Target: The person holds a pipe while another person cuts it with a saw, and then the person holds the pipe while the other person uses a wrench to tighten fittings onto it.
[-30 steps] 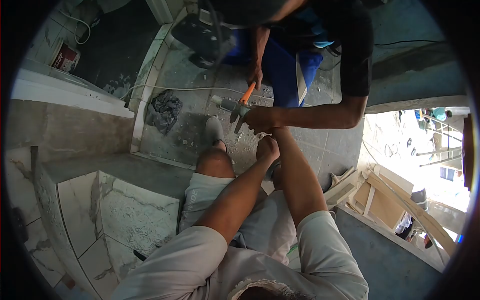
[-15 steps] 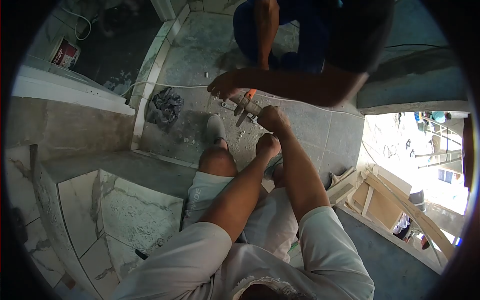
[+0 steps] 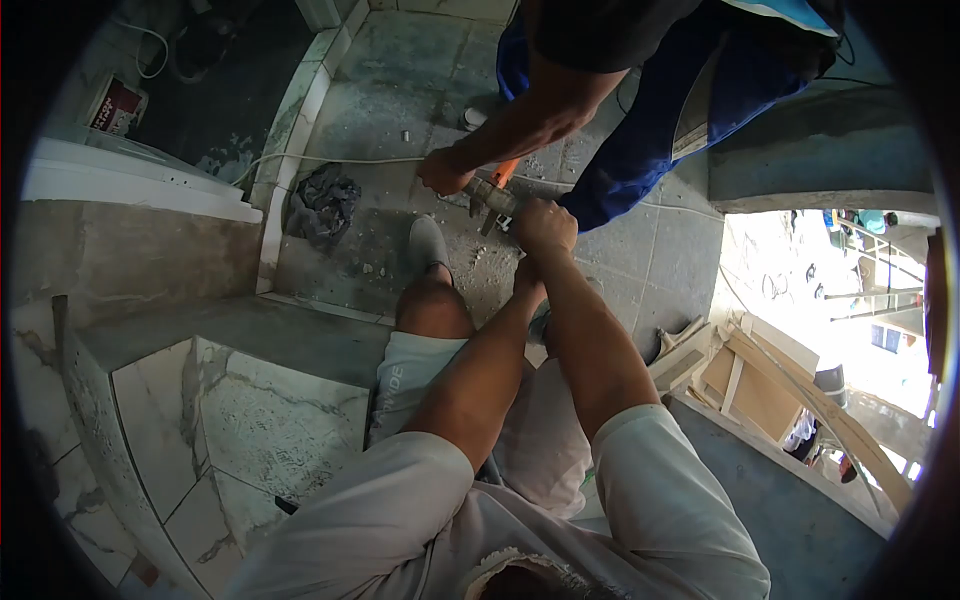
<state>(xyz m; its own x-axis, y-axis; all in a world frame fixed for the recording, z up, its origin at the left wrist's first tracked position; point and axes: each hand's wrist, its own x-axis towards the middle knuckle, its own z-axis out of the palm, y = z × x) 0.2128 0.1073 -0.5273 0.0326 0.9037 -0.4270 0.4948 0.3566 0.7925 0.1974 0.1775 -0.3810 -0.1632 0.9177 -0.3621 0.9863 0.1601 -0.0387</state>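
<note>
While a co-worker's hand (image 3: 446,173) is gripping one end of the dusty pipe (image 3: 501,200), the person's right hand (image 3: 546,228) is wrapping snugly around the other end. The left hand (image 3: 529,277) is sitting just below, partly hidden by the right wrist, so I can't tell if it's holding anything. An orange-handled tool (image 3: 505,171) is crossing the pipe, and rubble (image 3: 490,264) is littering the tile floor (image 3: 384,115) nearby.
</note>
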